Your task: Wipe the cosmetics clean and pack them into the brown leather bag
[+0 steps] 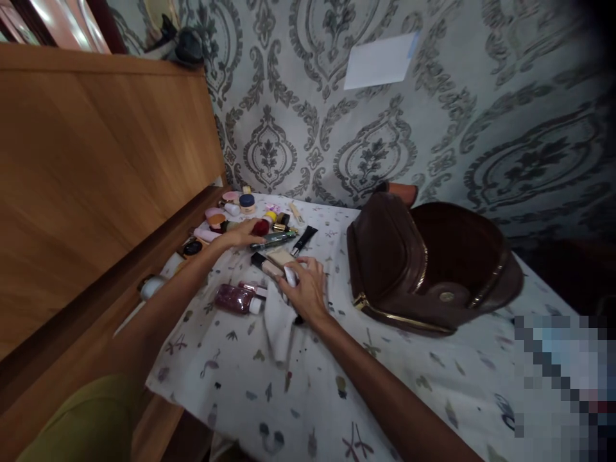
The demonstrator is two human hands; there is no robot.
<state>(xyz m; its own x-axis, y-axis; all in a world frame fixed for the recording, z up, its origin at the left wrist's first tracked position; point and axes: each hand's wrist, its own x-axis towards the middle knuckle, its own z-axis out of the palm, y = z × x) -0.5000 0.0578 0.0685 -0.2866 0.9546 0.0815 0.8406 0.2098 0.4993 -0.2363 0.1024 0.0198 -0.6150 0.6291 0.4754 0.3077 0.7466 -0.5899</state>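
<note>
My right hand (308, 289) is closed on a white cloth (279, 327), which hangs from the fingers onto the patterned tablecloth. Just beyond its fingertips lie a beige flat item (280, 258) and a black-capped foundation bottle (266, 264). My left hand (241, 233) reaches over the cosmetics with its fingers stretched out, beside a red rounded item (260, 227) and a dark green slim item (274, 240). A black-capped tube (305, 240) lies to the right of these. Nearer me is a purple-red bottle with a white cap (235, 299) on its side.
An unzipped brown leather bag (389, 256) stands on the right of the table. Several jars and compacts, including a blue-lidded jar (247, 203), line the far left. A wooden cabinet (106, 128) borders the left side; a patterned wall (312, 147) closes the back.
</note>
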